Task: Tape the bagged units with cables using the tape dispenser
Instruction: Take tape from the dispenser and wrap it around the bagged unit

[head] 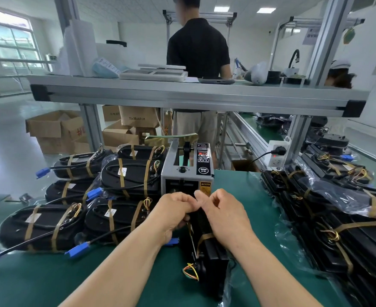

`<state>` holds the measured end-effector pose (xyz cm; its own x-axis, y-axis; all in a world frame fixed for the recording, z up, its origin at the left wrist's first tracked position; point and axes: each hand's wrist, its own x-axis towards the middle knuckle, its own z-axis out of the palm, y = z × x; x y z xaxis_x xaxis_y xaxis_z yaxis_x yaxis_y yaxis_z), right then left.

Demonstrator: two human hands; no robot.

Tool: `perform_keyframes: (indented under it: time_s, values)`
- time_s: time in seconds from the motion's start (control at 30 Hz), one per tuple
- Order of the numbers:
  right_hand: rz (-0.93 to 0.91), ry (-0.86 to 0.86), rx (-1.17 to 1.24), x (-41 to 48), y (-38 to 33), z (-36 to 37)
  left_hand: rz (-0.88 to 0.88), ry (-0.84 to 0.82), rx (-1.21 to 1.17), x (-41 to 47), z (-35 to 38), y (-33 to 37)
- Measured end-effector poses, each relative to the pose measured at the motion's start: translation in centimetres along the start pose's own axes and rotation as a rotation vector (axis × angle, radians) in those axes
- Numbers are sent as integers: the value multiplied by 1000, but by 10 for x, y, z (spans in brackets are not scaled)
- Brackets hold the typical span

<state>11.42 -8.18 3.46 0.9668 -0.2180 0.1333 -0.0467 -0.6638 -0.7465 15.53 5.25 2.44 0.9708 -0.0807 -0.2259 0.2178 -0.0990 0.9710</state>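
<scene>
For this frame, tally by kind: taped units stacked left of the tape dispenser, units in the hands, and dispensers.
Taped units, visible in the left pile: 6
Held unit, gripped by left hand and right hand: 1
Tape dispenser: 1
Total: 8

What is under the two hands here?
A black bagged unit on the green mat, brown tape across it, coloured wires at its near end. The left hand and right hand grip its far end, hiding the tape there.
</scene>
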Motion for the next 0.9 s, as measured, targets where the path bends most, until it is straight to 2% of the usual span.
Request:
perform_keyframes:
  time_s: [0.1,0.3,0.4,0.57,0.63,0.7,0.73,0.83,0.9]
  values:
    - [-28,-43,-118,-1,-4,-1,-22,55,-13,-5,3,2]
    - [-68,-300,-368,0,-20,-15,16,-52,-123,-25,-4,0]
    - [-91,-417,-523,-2,-27,-13,113,-10,-56,-37,-8,-11]
    - [-82,-500,-540,-12,-24,-22,193,115,166,-58,-26,-36]
    - [-124,-589,-484,-19,-28,-34,210,140,262,-66,-35,-41]
    - [-213,-676,-394,-28,-37,-47,211,122,255,-76,-46,-41]
    - [-264,-714,-350,-32,-41,-52,214,67,181,-82,-53,-39]
    - [-346,-785,-186,-42,-60,-61,240,-240,-122,-104,-75,-29]
    - [-336,-798,-79,-49,-77,-60,280,-246,-219,-115,-85,-25]
